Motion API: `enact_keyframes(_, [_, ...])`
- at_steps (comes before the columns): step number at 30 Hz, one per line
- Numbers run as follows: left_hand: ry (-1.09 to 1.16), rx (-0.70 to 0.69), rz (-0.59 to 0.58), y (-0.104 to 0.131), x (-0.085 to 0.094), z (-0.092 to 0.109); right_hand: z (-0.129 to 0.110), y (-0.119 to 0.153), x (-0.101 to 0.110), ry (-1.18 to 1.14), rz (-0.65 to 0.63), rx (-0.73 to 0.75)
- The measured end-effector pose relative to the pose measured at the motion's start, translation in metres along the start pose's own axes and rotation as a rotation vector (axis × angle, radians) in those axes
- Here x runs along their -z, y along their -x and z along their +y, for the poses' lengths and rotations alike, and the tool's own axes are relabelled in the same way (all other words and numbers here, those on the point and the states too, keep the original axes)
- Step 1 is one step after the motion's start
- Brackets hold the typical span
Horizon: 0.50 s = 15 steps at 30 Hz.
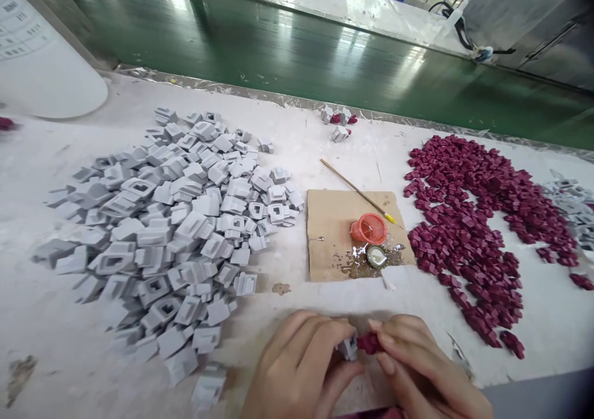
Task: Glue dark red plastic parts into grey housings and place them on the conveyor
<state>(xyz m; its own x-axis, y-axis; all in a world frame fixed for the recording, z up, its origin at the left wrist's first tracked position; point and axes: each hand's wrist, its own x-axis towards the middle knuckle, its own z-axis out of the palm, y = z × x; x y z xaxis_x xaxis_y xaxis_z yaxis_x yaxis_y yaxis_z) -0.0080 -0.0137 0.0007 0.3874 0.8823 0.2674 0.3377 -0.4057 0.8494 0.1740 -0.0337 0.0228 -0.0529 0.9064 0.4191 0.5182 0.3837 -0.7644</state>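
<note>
Near the bottom centre, my left hand [301, 366] is closed on a grey plastic part [347, 347], pinched between thumb and fingers. Beside it, my right hand [424, 366] pinches a small dark red part [369, 343]. The red part's left end meets the grey part's right side; whether it sits inside cannot be made out. A large heap of grey parts [195, 215] spreads on the left, and a heap of dark red parts [482, 221] lies on the right.
Beyond my hands lies a cardboard piece [325, 215] with a red cup [370, 228], a bottle cap [376, 257] and a thin stick [352, 187]. Joined grey-and-red pieces [341, 134] sit farther back. A green conveyor belt [278, 54] crosses behind; a white container [46, 54] stands at left.
</note>
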Motion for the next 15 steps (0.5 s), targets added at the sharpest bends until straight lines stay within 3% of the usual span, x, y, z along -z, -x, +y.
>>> enact_keyframes(15, [-0.032, -0.019, -0.006, 0.0004, 0.0029, -0.0032, 0.0014, -0.0017, -0.0023, 0.052, -0.053, 0.071])
